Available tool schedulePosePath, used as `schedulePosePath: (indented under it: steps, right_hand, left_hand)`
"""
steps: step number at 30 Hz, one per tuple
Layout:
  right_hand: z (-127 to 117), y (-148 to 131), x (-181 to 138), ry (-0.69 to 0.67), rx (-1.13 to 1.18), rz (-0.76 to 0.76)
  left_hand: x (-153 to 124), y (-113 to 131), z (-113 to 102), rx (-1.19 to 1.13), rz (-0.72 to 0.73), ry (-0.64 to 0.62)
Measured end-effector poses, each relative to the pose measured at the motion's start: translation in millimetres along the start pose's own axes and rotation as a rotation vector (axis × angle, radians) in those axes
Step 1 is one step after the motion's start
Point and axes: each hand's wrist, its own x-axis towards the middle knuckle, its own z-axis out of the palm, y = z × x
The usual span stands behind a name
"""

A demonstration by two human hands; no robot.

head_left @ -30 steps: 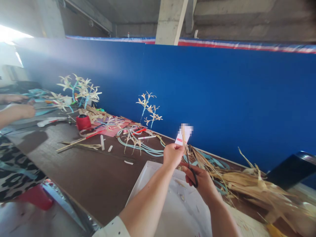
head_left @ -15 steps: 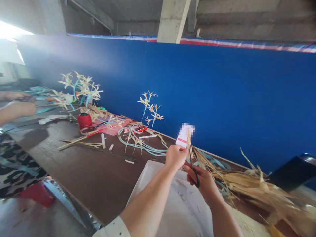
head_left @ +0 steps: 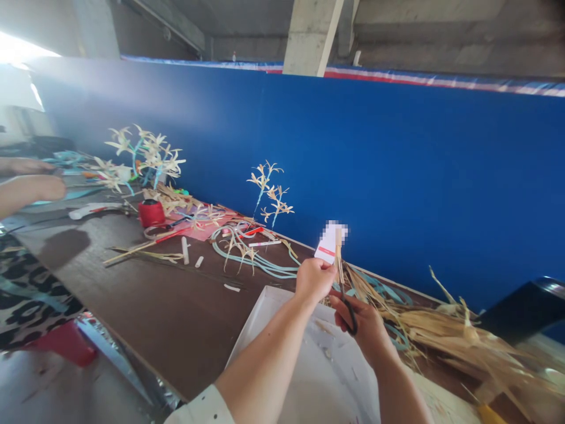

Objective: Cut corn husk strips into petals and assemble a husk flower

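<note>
My left hand [head_left: 314,278] is closed in a pinch on a small white card [head_left: 329,242] with a red stripe and a thin straw strip [head_left: 338,253] held upright against it. My right hand [head_left: 362,323] is wrapped round the black handles of a pair of scissors [head_left: 347,303], whose blades point up at the straw strip just right of my left hand. Both hands hover over a white tray [head_left: 265,318] at the table's near edge.
A pile of dried straw [head_left: 445,338] lies to the right. Straw flowers [head_left: 270,191], teal cords [head_left: 253,259], a red spool [head_left: 150,213] and scraps litter the brown table [head_left: 145,306] along a blue wall. Another person's arms [head_left: 26,188] rest at far left.
Both hands have stayed together with the card and scissors, with only a slight shift as the view drifted. The other person's arms at the left barely moved.
</note>
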Motion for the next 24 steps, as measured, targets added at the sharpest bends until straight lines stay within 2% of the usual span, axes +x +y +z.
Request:
schedulePosePath:
  steps: [5,9,24]
  right_hand:
    - [0.7,4.7,2.0,0.040,0.036,0.024]
    - [-0.4,8.9,3.8,0.042,0.037,-0.013]
    - [0.1,10.0,3.5,0.044,0.064,-0.058]
  left_hand:
    - [-3.0,2.0,1.5,0.020,0.002,-0.039]
    - [-7.7,6.3,2.9,0.021,-0.009,-0.066]
    - [-5.2,4.0,3.4,0.008,0.003,-0.072]
